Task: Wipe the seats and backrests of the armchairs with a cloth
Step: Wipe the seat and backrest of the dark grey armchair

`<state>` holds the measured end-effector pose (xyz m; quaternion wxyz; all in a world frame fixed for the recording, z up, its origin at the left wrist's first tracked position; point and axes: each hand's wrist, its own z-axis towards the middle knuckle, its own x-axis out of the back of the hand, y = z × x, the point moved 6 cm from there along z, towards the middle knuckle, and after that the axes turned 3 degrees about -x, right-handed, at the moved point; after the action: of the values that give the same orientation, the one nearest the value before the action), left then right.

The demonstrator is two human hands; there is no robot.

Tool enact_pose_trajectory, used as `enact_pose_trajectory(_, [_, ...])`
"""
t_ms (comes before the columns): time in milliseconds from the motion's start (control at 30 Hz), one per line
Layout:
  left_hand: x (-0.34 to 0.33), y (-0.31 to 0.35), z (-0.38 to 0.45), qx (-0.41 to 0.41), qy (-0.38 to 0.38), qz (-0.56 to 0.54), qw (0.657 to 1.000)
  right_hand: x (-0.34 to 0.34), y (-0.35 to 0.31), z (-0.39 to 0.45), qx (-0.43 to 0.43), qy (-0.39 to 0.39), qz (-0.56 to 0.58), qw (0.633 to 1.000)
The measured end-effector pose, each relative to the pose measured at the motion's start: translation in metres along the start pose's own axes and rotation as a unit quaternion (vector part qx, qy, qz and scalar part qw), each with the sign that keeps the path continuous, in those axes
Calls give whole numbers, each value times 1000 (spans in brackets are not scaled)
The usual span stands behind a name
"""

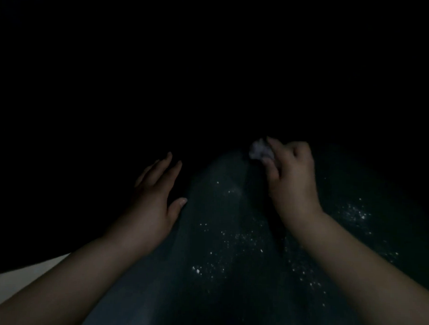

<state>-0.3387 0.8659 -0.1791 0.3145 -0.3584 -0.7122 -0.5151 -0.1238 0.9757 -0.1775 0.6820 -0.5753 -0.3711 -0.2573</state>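
Small pale cloth (259,149), crumpled, just right of centre frame, pinched in the curled fingers and thumb of the right hand (290,175). Right hand reaching in from the lower right, wrist bent, knuckles up, over a dark surface (221,211) scattered with bright white specks; whether armchair seat or something else, impossible to tell in the dim light. Cloth at the far rounded edge of that surface, where the faint grey-green gives way to black.

Left hand (158,194) at centre left, fingers straight and spread, thumb out, holding nothing, lying along the left edge of the speckled surface; contact with it uncertain. Both forearms bare, entering from the bottom corners and converging toward the middle.

Pale, lighter patch (11,281) in the lower left corner, beneath the left forearm, nature unclear.

Whole upper half of the frame black, no edges or objects distinguishable there, so the room beyond the hands cannot be judged. No brands, labels or readable writing visible anywhere.
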Motion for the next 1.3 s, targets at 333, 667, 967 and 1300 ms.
enact_pose_trajectory(333, [-4,-11,-20,-7,-11,-13,1000,-4,-22,-56,113,-112,-13,987])
enact_pose_trajectory(667, [-9,-15,-34,-9,-5,-13,1000,-34,-63,-54,111,-82,20,990])
enact_pose_trajectory(967, [-20,-16,-55,-28,-70,-1,997,-21,-39,-48,-15,-5,42,999])
enact_pose_trajectory(1300, [-21,-28,-80,-51,-130,35,990,-16,-39,-86,84,-62,8,995])
